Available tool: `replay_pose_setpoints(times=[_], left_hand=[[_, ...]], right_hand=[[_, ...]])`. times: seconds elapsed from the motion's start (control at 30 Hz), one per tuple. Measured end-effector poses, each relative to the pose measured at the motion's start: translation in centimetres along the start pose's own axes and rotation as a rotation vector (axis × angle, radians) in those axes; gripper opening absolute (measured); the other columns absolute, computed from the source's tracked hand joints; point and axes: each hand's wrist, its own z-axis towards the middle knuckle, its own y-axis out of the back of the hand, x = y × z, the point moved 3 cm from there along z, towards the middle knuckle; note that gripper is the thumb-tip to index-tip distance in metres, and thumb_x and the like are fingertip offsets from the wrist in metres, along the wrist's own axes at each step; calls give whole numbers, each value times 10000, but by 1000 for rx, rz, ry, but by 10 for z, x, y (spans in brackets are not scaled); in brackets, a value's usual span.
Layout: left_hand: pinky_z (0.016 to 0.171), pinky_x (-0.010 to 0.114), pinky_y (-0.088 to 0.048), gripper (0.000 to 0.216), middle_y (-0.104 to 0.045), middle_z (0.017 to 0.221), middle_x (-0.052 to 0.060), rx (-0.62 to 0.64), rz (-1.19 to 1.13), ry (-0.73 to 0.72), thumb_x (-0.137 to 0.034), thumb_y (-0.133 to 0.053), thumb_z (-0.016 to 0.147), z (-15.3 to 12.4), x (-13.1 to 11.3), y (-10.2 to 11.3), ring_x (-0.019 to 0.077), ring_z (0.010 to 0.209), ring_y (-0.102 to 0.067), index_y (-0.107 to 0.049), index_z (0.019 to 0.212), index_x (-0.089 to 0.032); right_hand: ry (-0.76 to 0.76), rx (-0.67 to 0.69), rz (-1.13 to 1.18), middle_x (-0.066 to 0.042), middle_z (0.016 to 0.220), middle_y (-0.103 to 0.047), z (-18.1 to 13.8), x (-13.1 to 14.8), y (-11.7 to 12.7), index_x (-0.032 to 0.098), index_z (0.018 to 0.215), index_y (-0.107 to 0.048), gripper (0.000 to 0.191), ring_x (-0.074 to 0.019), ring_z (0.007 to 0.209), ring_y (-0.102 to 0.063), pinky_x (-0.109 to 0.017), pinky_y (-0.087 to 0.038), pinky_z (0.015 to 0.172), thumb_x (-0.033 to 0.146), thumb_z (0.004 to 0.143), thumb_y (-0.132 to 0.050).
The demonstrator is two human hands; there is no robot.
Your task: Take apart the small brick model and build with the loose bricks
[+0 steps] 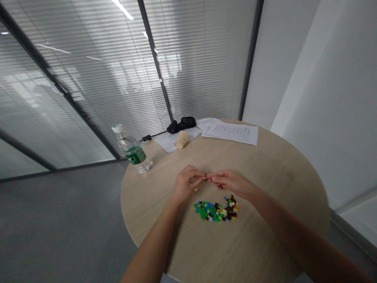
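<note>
My left hand and my right hand meet fingertip to fingertip above the round wooden table. Both are pinched together on a tiny piece, too small to name. A small pale piece lies on the table just under my left hand. Right below the hands sits a pile of small building bricks, green, blue, brown, yellow and white.
A clear water bottle with a green label stands near the table's left edge. Farther back lie a tipped paper cup, printed sheets, a black bundle with a cable. Glass walls with blinds stand behind.
</note>
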Motion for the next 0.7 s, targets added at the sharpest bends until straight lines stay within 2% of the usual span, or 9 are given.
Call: replay_pose_setpoints(times=[0.1,0.23,0.33,0.47,0.7], left_hand=[[709,286,-446,136,-648,716,34,-56,151,150,-279,-615,803,-1,19,13,161,735,-555,-672,729,-180],[691,294,-426,126,-649,757,43,2,372,401,-267,-606,787,-9,47,20,185,769,-555,-688,742,-183],[709,299,-424,142,-654,797,51,53,452,462,-275,-596,786,-12,54,19,200,806,-566,-694,748,-179],[716,294,-425,132,-662,816,55,117,503,472,-270,-595,786,-11,51,15,209,836,-576,-693,745,-192],[710,294,-433,140,-663,825,60,140,511,481,-278,-586,791,-11,50,14,206,825,-577,-695,768,-195]], right_hand=[[5,10,-230,-68,883,-665,-4,7,7,138,962,-685,356,-105,638,-503,-240,-392,601,385,717,-608],[12,23,-712,-44,697,-666,-7,6,18,124,753,-690,201,-125,600,-535,-230,-377,559,293,728,-584],[-19,38,-926,-35,612,-650,-9,1,22,132,651,-671,177,-128,552,-540,-221,-356,510,294,692,-614],[-36,65,-1029,-23,594,-643,-14,2,20,148,628,-669,189,-116,520,-528,-214,-335,481,328,673,-634],[-89,105,-1071,-25,589,-649,-18,10,12,163,611,-685,92,-110,507,-522,-205,-323,457,250,626,-657]])
